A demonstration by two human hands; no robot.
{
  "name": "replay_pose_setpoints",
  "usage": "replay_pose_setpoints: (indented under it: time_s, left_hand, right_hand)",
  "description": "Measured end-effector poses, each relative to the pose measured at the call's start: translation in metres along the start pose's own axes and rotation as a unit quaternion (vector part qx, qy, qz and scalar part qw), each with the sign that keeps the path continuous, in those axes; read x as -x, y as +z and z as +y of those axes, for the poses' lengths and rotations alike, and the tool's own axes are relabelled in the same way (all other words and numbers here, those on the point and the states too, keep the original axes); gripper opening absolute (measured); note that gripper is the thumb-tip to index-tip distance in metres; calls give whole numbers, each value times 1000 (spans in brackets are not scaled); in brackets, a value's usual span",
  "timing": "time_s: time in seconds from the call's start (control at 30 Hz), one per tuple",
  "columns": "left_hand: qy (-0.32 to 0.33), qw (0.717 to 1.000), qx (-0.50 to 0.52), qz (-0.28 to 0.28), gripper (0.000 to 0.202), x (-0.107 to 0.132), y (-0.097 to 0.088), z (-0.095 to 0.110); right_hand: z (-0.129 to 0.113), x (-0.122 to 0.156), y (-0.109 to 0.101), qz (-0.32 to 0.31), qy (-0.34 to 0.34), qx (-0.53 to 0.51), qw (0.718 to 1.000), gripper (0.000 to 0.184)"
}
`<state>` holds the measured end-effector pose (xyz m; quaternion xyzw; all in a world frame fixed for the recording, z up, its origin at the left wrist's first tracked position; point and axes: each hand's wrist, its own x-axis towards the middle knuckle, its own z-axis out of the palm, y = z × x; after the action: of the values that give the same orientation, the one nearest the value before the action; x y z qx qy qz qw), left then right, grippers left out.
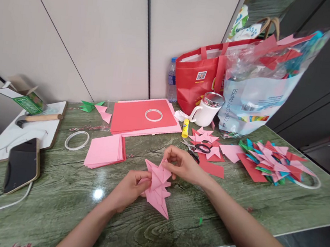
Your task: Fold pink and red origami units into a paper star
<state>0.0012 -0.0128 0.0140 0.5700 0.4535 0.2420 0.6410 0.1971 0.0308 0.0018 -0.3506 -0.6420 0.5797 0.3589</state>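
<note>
A pink folded-paper piece (pixel 158 183) with several pointed tips is held above the green wood-grain table between both hands. My left hand (pixel 133 187) pinches its left side, thumb on top. At its upper right edge, the fingers of my right hand (pixel 180 164) are closed on a fold. A stack of pink paper squares (pixel 103 152) lies to the left of my hands, red sheets showing under it. Just beyond my right hand are scissors with black handles (pixel 202 147) and pink and red folded stars (pixel 206 137).
Large red and pink sheets (pixel 133 116) lie behind, a tape roll (pixel 153 115) on them. A glue stick (pixel 185 128), white mug (pixel 207 112), red bag (pixel 196 79) and clear bag (pixel 244 96) stand at back. Colourful folded pieces (pixel 276 158) are right; a phone (pixel 22 165) and hammer (pixel 38 118) left.
</note>
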Motion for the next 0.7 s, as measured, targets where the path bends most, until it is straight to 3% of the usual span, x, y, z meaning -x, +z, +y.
replay_pose_setpoints:
  time_s: [0.2,0.33,0.43,0.6,0.7]
  left_hand:
    - [16,999,-17,25,29,1,1,3]
    - [41,998,-12,34,27,0,0,1]
    - [51,998,-13,36,26,-1,-2,-3]
    - [62,992,5,106,28,-3,-7,-8]
    - [57,991,8,120,30,-3,-9,-9]
  right_hand:
    - [-5,-1,-1,-11,-8,62,998,17]
    - [-3,0,-3,-35,1,33,999,31]
    - [0,0,-5,-11,16,22,1000,36]
    - [-7,0,-17,56,-1,49,997,34]
    - [-13,0,-26,71,-10,12,997,36]
